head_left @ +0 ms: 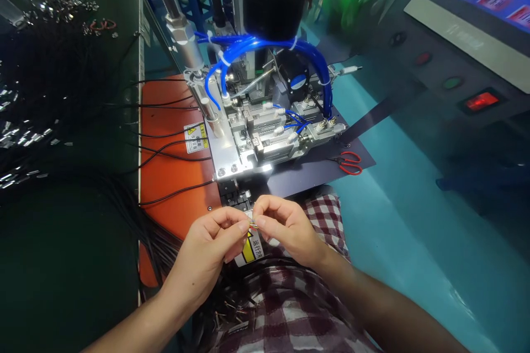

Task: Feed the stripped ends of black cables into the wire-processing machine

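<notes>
My left hand and my right hand meet fingertip to fingertip in front of the machine. Between the pinched thumbs and forefingers are thin wire ends, one of them yellowish; both hands grip them. Most of their length is hidden by my fingers. Just below the fingertips lies a white and yellow warning label. Several more black cables with bare wire ends rest on my lap against the checked cloth.
Black cables run over the orange plate on the left. A dark heap of cables with shiny connectors covers the left table. Red-handled scissors lie right of the machine. A control panel stands at the upper right.
</notes>
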`<state>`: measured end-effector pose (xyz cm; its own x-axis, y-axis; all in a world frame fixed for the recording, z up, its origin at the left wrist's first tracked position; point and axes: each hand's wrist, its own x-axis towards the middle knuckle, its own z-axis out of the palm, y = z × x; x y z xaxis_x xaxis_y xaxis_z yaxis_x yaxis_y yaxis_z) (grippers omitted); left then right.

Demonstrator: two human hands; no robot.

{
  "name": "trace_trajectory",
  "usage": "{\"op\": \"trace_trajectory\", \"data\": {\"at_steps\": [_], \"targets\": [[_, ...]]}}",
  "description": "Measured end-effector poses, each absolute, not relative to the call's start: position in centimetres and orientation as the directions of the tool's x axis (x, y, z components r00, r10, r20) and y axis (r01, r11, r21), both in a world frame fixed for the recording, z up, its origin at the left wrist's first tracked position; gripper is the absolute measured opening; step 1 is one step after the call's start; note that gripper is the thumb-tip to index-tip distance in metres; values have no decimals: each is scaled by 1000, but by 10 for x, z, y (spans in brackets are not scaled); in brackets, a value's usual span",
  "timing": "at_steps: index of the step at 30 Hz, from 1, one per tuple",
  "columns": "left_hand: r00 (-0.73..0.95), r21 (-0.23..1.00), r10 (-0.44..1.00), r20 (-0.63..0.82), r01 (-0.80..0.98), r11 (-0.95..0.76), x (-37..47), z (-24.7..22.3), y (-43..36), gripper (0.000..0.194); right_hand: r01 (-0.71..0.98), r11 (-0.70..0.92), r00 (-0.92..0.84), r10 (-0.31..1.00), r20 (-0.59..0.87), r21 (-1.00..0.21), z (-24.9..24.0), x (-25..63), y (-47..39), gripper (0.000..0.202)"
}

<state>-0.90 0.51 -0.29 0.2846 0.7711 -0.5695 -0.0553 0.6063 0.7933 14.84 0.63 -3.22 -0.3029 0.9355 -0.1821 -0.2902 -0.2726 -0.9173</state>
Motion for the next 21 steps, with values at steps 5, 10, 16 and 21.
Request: {"op": "trace_trajectory", "data": {"at_steps": [5,10,16,21], "targets": [[238,803,788,-568,-51,594,-9,-5,5,20,-212,-211,-226,961,-162,-954,-34,149,1,11],[221,811,800,-559,-60,583,-8,-5,4,21,-55,-148,-138,981,-139,-987,-31,149,-4,4],[223,817,805,-550,-55,574,-8,-4,3,21,62,-45,-95,994,-51,-997,-25,142,-5,11],[237,827,805,-544,-9,562,-8,-4,2,21,-40,-157,-136,979,-151,-987,-21,143,-2,13]]}}
